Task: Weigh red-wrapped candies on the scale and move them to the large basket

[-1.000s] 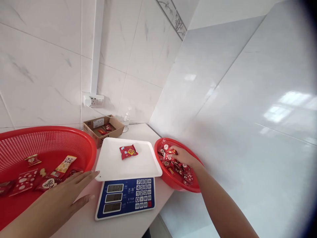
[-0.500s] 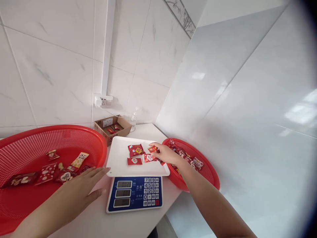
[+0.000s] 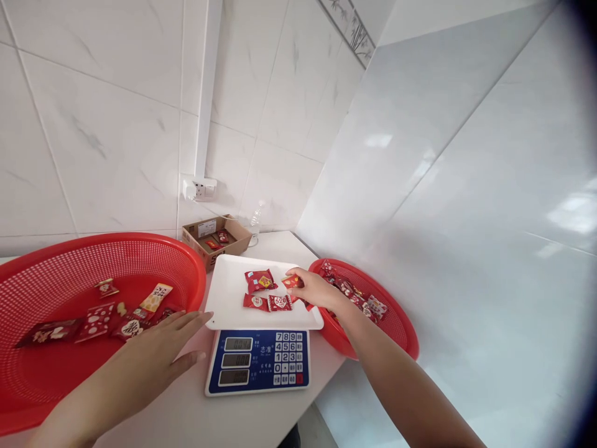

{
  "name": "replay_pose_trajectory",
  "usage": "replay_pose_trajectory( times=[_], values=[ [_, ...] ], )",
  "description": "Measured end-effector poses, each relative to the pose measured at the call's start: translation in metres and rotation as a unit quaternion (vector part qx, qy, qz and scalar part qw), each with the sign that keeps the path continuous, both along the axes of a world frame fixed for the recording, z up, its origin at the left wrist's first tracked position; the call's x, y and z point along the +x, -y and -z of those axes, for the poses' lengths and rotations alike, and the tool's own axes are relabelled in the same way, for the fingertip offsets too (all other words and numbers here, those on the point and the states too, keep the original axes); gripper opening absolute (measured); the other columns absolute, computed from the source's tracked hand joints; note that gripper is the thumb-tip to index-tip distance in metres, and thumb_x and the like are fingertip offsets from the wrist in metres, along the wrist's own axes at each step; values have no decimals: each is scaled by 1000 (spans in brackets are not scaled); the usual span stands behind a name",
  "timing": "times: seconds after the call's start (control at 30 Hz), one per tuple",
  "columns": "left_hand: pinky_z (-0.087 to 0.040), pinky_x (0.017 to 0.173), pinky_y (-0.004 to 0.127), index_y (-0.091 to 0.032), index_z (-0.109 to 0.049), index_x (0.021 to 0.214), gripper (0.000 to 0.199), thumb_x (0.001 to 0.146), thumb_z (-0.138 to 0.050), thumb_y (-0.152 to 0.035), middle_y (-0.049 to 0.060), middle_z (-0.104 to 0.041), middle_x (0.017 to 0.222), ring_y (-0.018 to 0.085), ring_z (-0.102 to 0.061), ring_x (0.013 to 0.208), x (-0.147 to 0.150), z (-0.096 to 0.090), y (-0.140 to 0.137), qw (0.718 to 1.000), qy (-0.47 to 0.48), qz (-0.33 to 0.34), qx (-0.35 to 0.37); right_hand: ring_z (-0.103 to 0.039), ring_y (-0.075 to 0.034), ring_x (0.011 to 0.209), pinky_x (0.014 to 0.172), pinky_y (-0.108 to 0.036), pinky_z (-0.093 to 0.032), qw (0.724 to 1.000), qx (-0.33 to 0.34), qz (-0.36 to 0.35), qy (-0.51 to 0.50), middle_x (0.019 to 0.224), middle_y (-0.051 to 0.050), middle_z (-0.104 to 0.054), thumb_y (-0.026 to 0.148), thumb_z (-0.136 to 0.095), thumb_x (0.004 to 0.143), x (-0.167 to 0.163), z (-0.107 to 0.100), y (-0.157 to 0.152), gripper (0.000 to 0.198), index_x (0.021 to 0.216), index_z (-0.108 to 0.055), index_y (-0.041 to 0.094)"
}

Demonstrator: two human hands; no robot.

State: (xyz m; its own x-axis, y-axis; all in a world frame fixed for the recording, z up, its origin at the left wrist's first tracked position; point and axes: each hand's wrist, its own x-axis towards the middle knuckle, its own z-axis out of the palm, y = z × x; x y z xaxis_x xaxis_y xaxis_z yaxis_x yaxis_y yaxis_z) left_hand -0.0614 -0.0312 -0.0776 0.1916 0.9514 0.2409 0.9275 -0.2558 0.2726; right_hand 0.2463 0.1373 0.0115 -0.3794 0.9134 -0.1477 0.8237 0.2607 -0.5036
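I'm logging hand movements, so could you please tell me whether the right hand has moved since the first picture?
Yes: against the scale, the right hand has moved left, from the smaller red basket to over the white tray.

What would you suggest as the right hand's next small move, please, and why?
I would probably have the right hand spread its fingers and leave the packet on the tray: the packet is between its thumb and fingers over the tray's right side, beside other packets lying there. Whether it touches the tray is hard to tell, so I'd release gently.
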Motion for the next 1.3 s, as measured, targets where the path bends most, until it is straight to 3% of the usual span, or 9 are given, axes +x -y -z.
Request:
replay_pose_trajectory(
  times=[0.23,0.37,0.63,0.77,0.9,1.07,1.3],
  values=[
    [-47,102,44,-36,-39,145,54,92,-48,-45,1,-50,145,29,-48,132,-2,2,0,1000,-10,6,-10,-65,-14,85,70,-24,-53,998,-19,-58,-31,109,-5,-67,36,-63,84,-7,11,-3,58,138,-44,26],
    [-46,103,43,-37,-38,145,54,92,-49,-42,0,-51,144,27,-49,131,-2,1,1,1000,-3,10,-12,-66,-15,86,75,-25,-52,999,50,-15,4,117,-7,-66,28,-62,84,-7,14,-5,52,135,-50,25],
    [-45,104,44,-36,-43,142,52,91,-51,-41,2,-52,144,29,-49,131,3,-7,3,999,3,-3,-33,-66,-16,83,76,-27,-49,995,52,-67,48,102,-1,-72,24,-63,80,-14,16,20,41,121,-63,28],
    [-45,104,45,-35,-43,142,51,92,-50,-41,3,-53,143,29,-50,130,4,-10,4,999,8,-2,-40,-66,-15,79,72,-25,-47,996,30,-84,22,93,0,-73,25,-56,85,-22,16,30,31,115,-66,26],
    [-46,104,45,-35,-41,144,52,92,-49,-42,2,-52,144,29,-49,131,3,-9,4,1000,2,9,-27,-66,-16,86,75,-25,-47,995,43,-85,17,102,-1,-72,19,-48,87,-18,19,30,38,121,-63,27],
    [-44,105,45,-34,-43,143,52,92,-51,-38,3,-52,144,28,-50,130,5,-11,3,1000,-1,20,-22,-63,-21,103,83,-27,-44,994,63,-73,54,117,-5,-68,22,-58,83,-7,21,31,49,132,-55,29],
    [-44,105,44,-36,-42,143,51,93,-49,-41,2,-53,144,27,-49,131,6,-10,4,999,2,11,-37,-64,-20,89,71,-25,-40,988,62,-61,130,102,-4,-71,28,-56,86,1,12,40,33,118,-63,30]
  ],
)
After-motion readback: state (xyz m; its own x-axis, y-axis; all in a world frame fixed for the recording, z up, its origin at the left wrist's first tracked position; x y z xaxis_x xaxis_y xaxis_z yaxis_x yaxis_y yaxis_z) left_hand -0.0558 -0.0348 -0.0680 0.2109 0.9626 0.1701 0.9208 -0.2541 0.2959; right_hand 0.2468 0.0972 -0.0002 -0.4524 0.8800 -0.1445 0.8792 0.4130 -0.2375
